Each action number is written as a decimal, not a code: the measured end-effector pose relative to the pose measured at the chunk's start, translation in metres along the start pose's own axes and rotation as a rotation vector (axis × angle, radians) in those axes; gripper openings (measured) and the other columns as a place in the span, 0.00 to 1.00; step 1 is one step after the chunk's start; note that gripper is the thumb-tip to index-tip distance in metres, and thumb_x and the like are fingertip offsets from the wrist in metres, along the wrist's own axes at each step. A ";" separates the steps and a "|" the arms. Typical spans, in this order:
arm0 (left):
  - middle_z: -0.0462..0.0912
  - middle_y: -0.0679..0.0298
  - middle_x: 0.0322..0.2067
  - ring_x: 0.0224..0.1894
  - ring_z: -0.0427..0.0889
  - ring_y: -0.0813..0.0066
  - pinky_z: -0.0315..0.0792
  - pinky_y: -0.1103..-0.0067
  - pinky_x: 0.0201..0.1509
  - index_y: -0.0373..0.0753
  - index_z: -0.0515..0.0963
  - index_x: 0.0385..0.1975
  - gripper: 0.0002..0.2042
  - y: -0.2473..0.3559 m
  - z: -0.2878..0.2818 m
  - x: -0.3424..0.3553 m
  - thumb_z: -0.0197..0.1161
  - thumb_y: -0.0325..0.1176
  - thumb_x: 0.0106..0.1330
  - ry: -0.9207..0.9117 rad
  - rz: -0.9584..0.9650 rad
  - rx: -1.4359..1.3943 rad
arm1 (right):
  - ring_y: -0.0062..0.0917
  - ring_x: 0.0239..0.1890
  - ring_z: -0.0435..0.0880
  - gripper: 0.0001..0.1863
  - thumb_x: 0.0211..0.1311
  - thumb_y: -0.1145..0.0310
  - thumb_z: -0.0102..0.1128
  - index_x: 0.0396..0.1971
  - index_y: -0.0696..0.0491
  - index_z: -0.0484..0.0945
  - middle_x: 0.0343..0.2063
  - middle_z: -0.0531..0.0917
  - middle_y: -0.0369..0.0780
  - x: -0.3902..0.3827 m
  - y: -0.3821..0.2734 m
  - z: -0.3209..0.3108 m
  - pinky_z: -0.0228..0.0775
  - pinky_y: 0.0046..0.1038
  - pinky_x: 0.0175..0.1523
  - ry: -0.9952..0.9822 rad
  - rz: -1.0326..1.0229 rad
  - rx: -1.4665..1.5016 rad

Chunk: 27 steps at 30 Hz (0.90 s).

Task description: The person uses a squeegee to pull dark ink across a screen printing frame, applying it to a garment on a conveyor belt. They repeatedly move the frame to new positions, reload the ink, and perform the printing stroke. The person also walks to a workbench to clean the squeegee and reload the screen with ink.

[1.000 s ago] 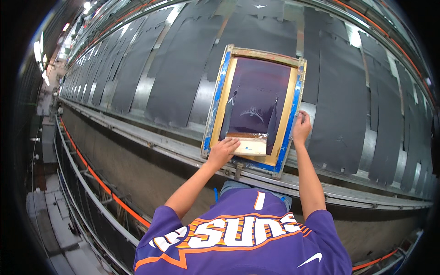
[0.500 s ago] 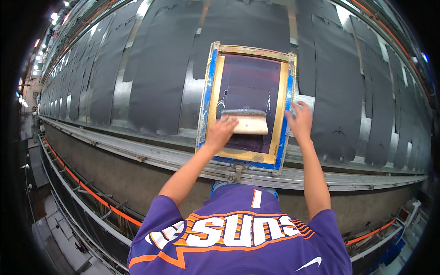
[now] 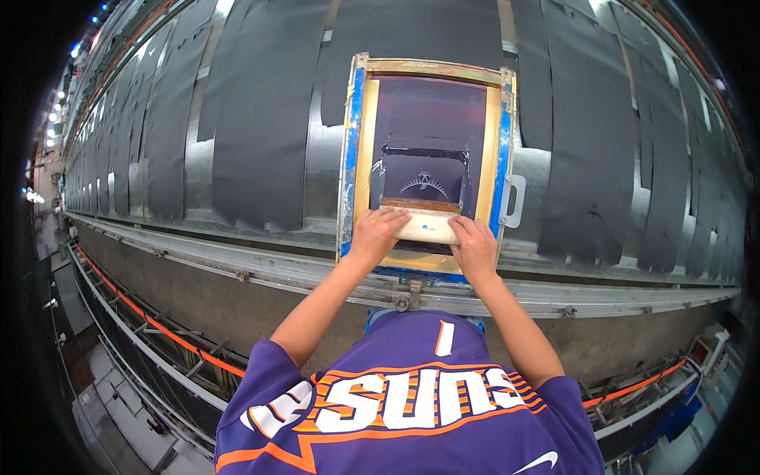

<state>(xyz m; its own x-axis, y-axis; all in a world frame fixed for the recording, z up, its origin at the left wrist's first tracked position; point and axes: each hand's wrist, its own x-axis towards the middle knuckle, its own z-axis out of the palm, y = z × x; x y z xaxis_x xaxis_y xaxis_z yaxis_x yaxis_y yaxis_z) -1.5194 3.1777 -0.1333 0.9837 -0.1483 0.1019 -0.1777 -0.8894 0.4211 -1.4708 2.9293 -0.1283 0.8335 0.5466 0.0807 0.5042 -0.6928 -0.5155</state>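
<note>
A screen-printing frame with blue and tan tape edging lies on the long table, its dark mesh showing a pale arched design between dark ink streaks. A wooden squeegee with a brown upper strip rests across the lower mesh. My left hand grips its left end, my right hand its right end, both with fingers closed on it. A pale looped handle sticks out from the frame's right side.
Dark grey sheets lie in rows on the metal table. A metal rail runs along the near edge, with a bracket below the frame. Railings with orange tubing stand at lower left and right.
My right hand has left the frame's right side and now grips the squeegee. The squeegee went up the mesh with my left hand, then came back toward the near end.
</note>
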 end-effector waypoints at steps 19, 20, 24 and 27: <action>0.88 0.65 0.45 0.46 0.86 0.62 0.80 0.69 0.51 0.47 0.87 0.42 0.18 -0.004 0.003 0.001 0.68 0.23 0.50 -0.077 -0.085 -0.072 | 0.37 0.49 0.80 0.23 0.44 0.70 0.74 0.45 0.51 0.83 0.45 0.83 0.39 -0.003 0.012 -0.001 0.72 0.38 0.53 0.021 -0.048 0.018; 0.89 0.68 0.44 0.48 0.86 0.68 0.78 0.71 0.52 0.48 0.88 0.43 0.20 -0.003 0.004 -0.010 0.69 0.23 0.48 -0.056 -0.059 -0.037 | 0.37 0.49 0.81 0.23 0.44 0.68 0.75 0.45 0.51 0.83 0.45 0.83 0.39 -0.007 0.006 -0.013 0.72 0.38 0.53 -0.015 -0.055 0.024; 0.84 0.69 0.53 0.57 0.79 0.65 0.73 0.68 0.58 0.47 0.86 0.45 0.22 0.010 0.000 -0.025 0.69 0.23 0.45 0.018 -0.076 -0.009 | 0.40 0.55 0.79 0.29 0.50 0.56 0.76 0.52 0.49 0.81 0.48 0.82 0.45 0.012 0.068 -0.021 0.69 0.39 0.59 0.144 0.277 0.458; 0.81 0.68 0.55 0.59 0.76 0.62 0.71 0.67 0.59 0.47 0.84 0.47 0.23 0.013 0.008 -0.028 0.69 0.23 0.46 0.023 -0.073 -0.041 | 0.38 0.49 0.82 0.20 0.62 0.57 0.68 0.50 0.51 0.82 0.45 0.84 0.48 0.045 0.124 -0.014 0.72 0.37 0.56 0.486 0.528 0.291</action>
<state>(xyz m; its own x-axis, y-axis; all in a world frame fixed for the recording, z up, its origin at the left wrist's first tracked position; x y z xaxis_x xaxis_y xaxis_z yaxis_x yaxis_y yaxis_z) -1.5490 3.1663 -0.1379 0.9932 -0.0736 0.0906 -0.1075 -0.8791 0.4643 -1.3676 2.8620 -0.1769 0.9863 -0.1364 0.0928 -0.0110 -0.6159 -0.7877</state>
